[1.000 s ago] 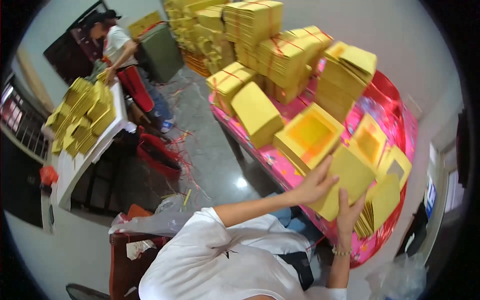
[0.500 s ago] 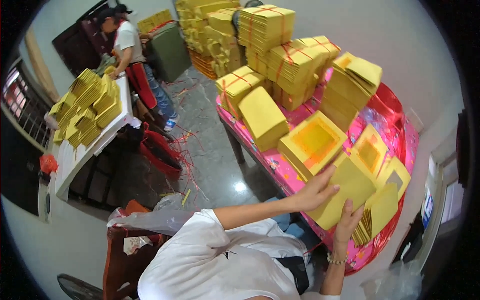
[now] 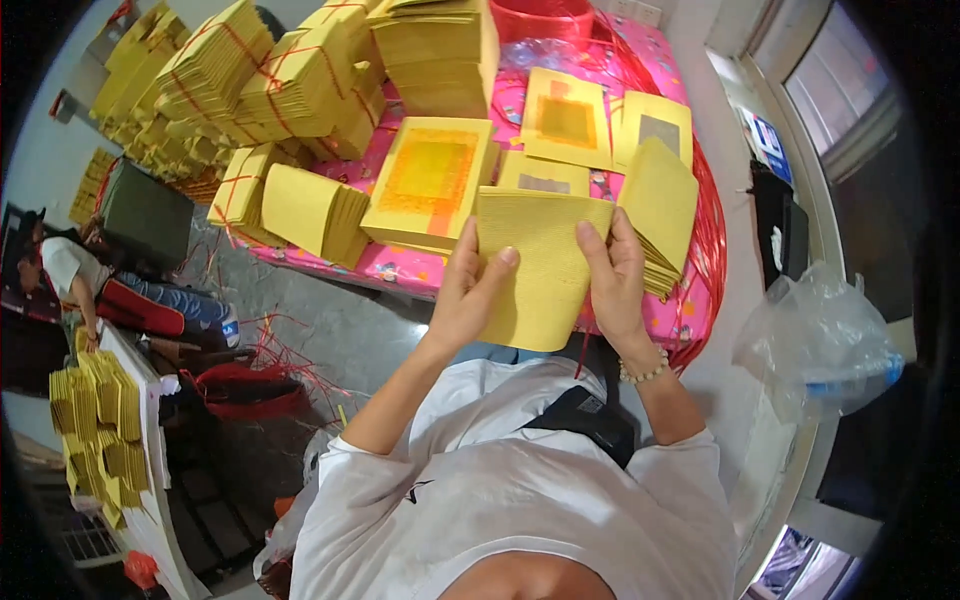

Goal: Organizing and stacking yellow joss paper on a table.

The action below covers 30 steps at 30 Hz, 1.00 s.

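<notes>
In front of my chest I hold a piece of yellow paper (image 3: 545,265) that hangs tilted, its lower edge curved; how many layers it has I cannot tell. My left hand (image 3: 468,290) pinches its left edge, thumb on the near face. Gripping the right edge is my right hand (image 3: 615,275), with a beaded bracelet at the wrist. Just beyond lie a thick yellow paper block (image 3: 430,175) with an orange-and-yellow printed top and a sheet with an orange-framed square (image 3: 565,120). A folded yellow paper stack (image 3: 660,215) leans beside my right hand.
Yellow bundles tied with red cord (image 3: 300,85) and a tall stack (image 3: 435,60) stand on the pink tablecloth (image 3: 390,262). Red cord strands (image 3: 708,240) trail along its right edge. A plastic bag (image 3: 820,345) is at right. At far left, a person (image 3: 85,270) stands by another paper-laden table.
My view has swung right, so the table sits farther left and more face-on. The yellow paper is now upright between both hands, my left hand having shifted to its side edge.
</notes>
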{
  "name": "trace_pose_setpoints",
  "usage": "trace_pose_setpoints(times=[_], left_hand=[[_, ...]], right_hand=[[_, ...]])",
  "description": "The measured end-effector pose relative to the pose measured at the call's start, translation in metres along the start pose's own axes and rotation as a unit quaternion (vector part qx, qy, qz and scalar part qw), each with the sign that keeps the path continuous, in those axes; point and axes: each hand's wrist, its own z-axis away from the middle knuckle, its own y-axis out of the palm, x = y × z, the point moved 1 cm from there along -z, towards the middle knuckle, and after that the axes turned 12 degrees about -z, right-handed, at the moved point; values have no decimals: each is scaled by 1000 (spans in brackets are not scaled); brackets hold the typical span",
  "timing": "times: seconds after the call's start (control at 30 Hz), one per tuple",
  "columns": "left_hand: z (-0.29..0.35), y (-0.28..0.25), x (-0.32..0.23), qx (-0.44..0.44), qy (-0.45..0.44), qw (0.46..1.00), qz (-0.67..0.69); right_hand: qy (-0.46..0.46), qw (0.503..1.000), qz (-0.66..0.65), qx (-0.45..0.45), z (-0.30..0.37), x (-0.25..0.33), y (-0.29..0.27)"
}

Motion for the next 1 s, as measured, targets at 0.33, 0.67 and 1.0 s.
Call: trace_pose_setpoints(times=[0.33,0.67,1.0], left_hand=[[3,6,-8,3,-30,1000,2],[4,8,-6,7,-39,999,8],[3,11,-6,9,-57,998,-25]], right_hand=[[2,1000,11,-1,0,6,-22],[117,990,76,15,28,3,-29],[119,989,83,10,49,0,-33]])
